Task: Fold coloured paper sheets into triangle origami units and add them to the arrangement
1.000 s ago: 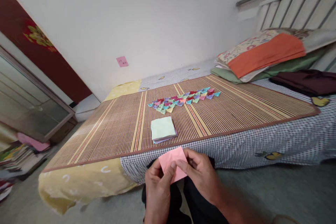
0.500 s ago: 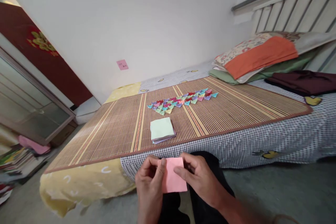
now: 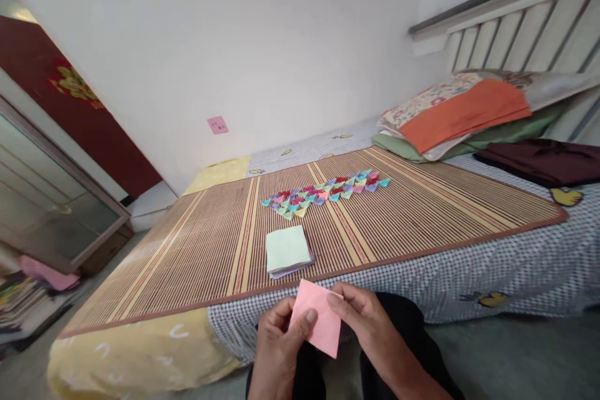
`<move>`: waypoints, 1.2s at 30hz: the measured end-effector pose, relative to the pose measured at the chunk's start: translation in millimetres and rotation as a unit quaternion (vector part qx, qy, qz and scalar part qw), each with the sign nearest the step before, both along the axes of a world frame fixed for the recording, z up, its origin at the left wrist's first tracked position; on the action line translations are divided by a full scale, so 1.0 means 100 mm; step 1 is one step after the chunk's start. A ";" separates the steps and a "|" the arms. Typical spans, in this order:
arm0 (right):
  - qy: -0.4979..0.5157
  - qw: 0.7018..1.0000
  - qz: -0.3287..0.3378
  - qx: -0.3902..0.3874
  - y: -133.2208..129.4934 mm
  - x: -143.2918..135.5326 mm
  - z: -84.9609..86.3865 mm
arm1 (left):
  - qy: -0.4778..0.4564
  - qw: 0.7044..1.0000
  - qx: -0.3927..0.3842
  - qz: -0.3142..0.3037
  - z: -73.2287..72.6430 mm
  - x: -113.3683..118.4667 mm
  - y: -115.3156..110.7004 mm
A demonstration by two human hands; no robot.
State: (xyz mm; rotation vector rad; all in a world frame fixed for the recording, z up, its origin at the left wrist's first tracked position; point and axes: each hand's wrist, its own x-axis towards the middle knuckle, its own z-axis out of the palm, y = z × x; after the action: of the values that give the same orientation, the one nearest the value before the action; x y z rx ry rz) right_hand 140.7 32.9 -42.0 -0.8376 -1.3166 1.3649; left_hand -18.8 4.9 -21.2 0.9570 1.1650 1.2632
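A pink square of paper (image 3: 321, 319) is held up over my lap, tilted, one corner pointing up toward the bed. My left hand (image 3: 284, 337) pinches its left side, thumb on the front face. At the upper right corner, my right hand (image 3: 363, 319) grips the paper between thumb and fingers. Just beyond, a stack of pale green paper squares (image 3: 287, 249) lies near the edge of the striped mat (image 3: 206, 244). Several small folded paper triangles in many colours (image 3: 323, 192) form rows farther back on the mat.
Pillows with an orange band (image 3: 469, 114) and a dark maroon cloth (image 3: 539, 161) lie at the right of the bed. A pink note (image 3: 217, 125) is on the wall. Books or papers (image 3: 21, 303) are piled at the far left, beside a glass-fronted cabinet (image 3: 51, 200).
The pink paper has turned from nearly square-on to a tilted position, and both hands have shifted slightly right with it. The view has tipped a little upward.
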 end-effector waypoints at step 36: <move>-0.138 0.956 -0.179 0.189 2.08 -0.34 0.48 | 0.116 0.983 0.116 0.087 0.14 -0.03 1.97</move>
State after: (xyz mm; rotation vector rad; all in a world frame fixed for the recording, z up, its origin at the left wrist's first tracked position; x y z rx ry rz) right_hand 107.1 241.1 6.2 -0.9636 -1.4905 0.7014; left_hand -21.7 202.2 -7.5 1.2221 1.3245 1.4806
